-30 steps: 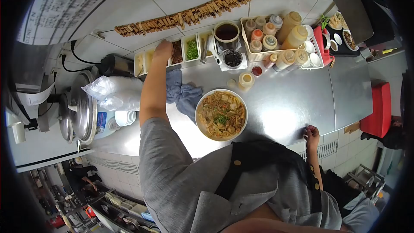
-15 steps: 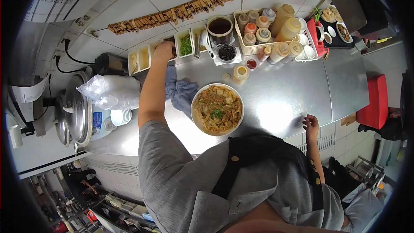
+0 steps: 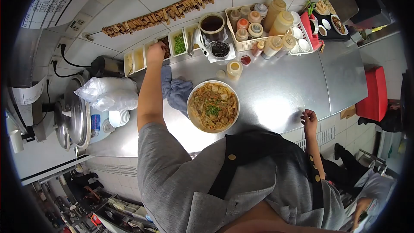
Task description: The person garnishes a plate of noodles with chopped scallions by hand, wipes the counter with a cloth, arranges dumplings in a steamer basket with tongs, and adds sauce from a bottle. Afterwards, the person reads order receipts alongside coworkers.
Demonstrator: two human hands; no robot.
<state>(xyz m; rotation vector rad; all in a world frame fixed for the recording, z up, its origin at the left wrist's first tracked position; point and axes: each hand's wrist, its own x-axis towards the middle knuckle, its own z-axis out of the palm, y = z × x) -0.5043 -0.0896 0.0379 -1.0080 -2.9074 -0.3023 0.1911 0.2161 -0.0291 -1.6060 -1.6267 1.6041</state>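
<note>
My left hand (image 3: pixel 155 53) is at the front edge of a narrow white tub holding a dark brown topping (image 3: pixel 165 45). Its fingers are drawn together and point down; whatever they pinch is hidden. To the right is a tub of chopped green onion (image 3: pixel 179 44). A large white bowl of noodles (image 3: pixel 213 106), with a small heap of chopped green in the middle, stands on the steel counter in front of me. My right hand (image 3: pixel 309 120) hovers by the counter's front edge, its fingers loosely bent and apart, with nothing visible in it.
A blue cloth (image 3: pixel 177 90) lies left of the bowl. Sauce bottles (image 3: pixel 282 23) fill a basket at the back, beside a dark-liquid pot (image 3: pixel 212 25). Plastic bags (image 3: pixel 108 92) and stacked white bowls (image 3: pixel 119 118) are at the left. A red bin (image 3: pixel 373 95) stands right.
My left hand has drawn back slightly, so more of the dark topping shows. The whole view has shifted a little. My right hand stays by the counter edge.
</note>
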